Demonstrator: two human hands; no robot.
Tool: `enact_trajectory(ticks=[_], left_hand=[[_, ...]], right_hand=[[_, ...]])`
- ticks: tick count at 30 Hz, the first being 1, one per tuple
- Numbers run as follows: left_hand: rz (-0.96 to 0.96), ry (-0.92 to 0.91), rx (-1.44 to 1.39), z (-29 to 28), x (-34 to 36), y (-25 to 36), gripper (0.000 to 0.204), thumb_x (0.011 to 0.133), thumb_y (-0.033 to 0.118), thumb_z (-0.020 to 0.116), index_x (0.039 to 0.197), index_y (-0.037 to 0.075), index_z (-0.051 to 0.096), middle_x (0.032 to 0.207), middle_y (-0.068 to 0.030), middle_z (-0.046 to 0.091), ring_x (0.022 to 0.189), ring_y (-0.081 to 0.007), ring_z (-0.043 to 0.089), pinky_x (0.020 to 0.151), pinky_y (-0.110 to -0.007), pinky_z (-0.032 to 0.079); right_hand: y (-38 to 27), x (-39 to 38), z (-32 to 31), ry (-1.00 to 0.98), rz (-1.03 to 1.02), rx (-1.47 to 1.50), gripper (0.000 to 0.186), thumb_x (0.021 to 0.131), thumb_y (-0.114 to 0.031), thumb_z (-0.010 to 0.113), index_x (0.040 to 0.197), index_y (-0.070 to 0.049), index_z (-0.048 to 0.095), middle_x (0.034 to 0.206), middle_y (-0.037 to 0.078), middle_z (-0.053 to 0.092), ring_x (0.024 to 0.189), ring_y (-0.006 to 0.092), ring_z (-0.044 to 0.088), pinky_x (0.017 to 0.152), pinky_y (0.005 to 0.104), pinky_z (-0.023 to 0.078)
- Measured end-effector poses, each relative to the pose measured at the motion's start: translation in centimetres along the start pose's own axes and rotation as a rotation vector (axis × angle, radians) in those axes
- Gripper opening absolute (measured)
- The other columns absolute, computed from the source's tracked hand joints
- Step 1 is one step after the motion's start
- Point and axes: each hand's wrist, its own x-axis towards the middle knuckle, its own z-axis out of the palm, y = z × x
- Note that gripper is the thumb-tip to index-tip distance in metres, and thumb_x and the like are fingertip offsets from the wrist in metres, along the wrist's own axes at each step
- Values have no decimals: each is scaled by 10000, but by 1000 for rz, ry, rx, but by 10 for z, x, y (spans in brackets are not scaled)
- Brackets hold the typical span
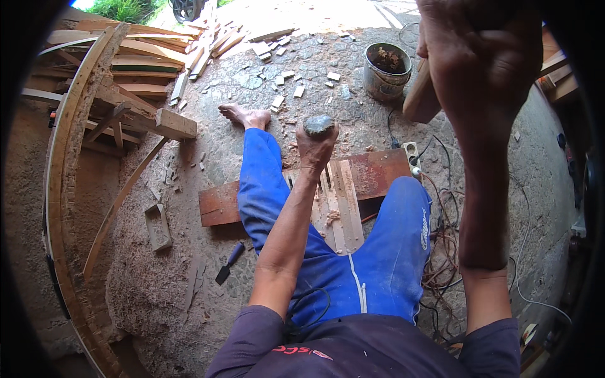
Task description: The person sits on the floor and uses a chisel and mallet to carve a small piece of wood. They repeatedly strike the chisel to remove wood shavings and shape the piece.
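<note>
My left hand (314,151) is closed around an upright tool, a chisel by the look of its battered round handle end (319,125); the hand hides the blade. Below it lie pale wooden pieces (348,200) with dark narrow slots and curled shavings (332,217). They rest across a red-brown board (381,173) between my legs. Raised high at the right, my right hand (488,72) is a fist, large and close to the camera. A blocky wooden mallet head (422,97) sticks out beside that fist; its handle is hidden.
A dirty bucket (386,75) stands beyond the board. At its right end is a power strip (411,154) with tangled cables (444,252). A dark-handled flat tool (230,263) and a small open box (157,227) lie at left, near a curved wooden frame (60,208). Offcuts (277,101) litter the floor.
</note>
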Motion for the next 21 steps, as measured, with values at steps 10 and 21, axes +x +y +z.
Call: enact_trajectory(ticks=[10, 21], left_hand=[[242, 246, 84, 16, -58, 13, 184, 839, 167, 810, 873, 29, 694, 798, -95, 712, 707, -194, 693, 653, -352, 536], [166, 299, 14, 30, 28, -16, 193, 837, 181, 797, 971, 46, 767, 928, -68, 781, 922, -192, 747, 795, -323, 560]], right_hand=[[82, -145, 14, -648, 233, 55, 624, 924, -133, 678, 1482, -54, 410, 1083, 273, 710, 1018, 444, 701, 888, 537, 551], [116, -53, 70, -1085, 34, -471, 577, 898, -51, 617, 1443, -85, 432, 969, 241, 722, 913, 423, 726, 784, 535, 580]])
